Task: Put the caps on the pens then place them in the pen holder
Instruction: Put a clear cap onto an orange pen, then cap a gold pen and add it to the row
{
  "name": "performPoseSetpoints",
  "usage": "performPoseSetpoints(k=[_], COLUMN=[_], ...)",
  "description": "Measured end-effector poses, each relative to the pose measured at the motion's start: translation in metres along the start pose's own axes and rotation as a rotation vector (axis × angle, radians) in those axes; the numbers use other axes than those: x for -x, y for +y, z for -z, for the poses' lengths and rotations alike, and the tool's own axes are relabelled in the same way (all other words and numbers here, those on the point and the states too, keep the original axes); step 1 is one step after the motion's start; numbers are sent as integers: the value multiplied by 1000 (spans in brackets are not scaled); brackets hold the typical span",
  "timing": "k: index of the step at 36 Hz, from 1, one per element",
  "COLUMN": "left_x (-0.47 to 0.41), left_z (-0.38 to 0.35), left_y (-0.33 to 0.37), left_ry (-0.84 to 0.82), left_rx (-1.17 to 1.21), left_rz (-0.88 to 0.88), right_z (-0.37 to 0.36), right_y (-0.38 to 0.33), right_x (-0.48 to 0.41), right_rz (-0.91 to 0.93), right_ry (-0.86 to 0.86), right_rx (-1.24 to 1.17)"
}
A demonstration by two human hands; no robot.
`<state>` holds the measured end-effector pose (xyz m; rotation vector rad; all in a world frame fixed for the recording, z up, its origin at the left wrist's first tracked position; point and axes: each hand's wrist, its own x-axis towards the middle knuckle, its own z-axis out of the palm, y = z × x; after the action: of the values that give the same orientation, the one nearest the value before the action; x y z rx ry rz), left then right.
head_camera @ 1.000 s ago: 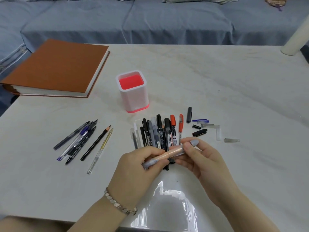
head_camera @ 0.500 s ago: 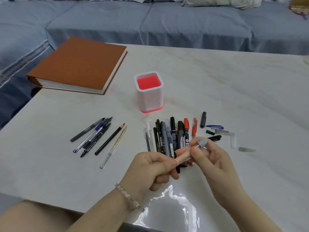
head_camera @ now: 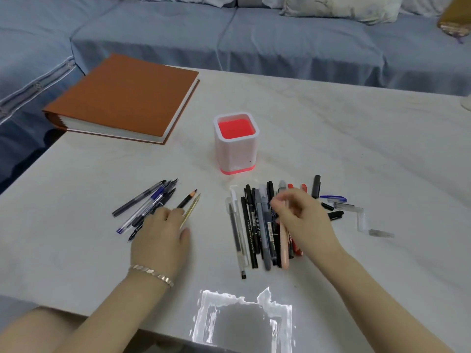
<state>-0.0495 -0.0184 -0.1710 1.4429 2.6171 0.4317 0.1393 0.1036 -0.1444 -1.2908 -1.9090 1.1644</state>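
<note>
The pen holder (head_camera: 235, 155), white with a red inside and nothing in it, stands mid-table. In front of it lies a row of capped pens (head_camera: 251, 233). My right hand (head_camera: 304, 221) is over that row, fingers closed on a peach pen with a grey cap (head_camera: 283, 250) that lies along the row's right side. To the left sits a loose group of uncapped pens (head_camera: 145, 205), with a pencil (head_camera: 187, 200) beside them. My left hand (head_camera: 160, 238) rests palm down on the near end of that group, fingertips touching the pens and holding none. Loose caps (head_camera: 336, 207) lie right of the row.
A thick orange-covered book (head_camera: 122, 98) lies at the table's far left. A blue sofa (head_camera: 254, 34) runs behind the table. A bright glare patch (head_camera: 242, 319) marks the near table edge. A clear cap (head_camera: 381, 233) lies furthest right.
Both hands held the peach pen above the row. Now my left hand has let go and moved left onto the uncapped pens, and my right hand has lowered the pen onto the row.
</note>
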Motion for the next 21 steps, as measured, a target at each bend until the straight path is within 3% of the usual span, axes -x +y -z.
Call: performPoseSetpoints(k=[7,11,16,21], left_x=[2,0,0,2], left_z=[-11,-14,-10,-7], left_y=[2,6,20,40], left_ry=[-68,-74,-79,-19], left_rx=[-5,42,215,382], left_rz=[39,75,75,-9], right_z=[-36,-44,-35,-4], right_y=[-9,-6,9,16], right_x=[-13,-7,3,10], right_rz=[155,285,228,278], right_ry=[-270,-139,-241,-185], right_rx=[524,792,594,429])
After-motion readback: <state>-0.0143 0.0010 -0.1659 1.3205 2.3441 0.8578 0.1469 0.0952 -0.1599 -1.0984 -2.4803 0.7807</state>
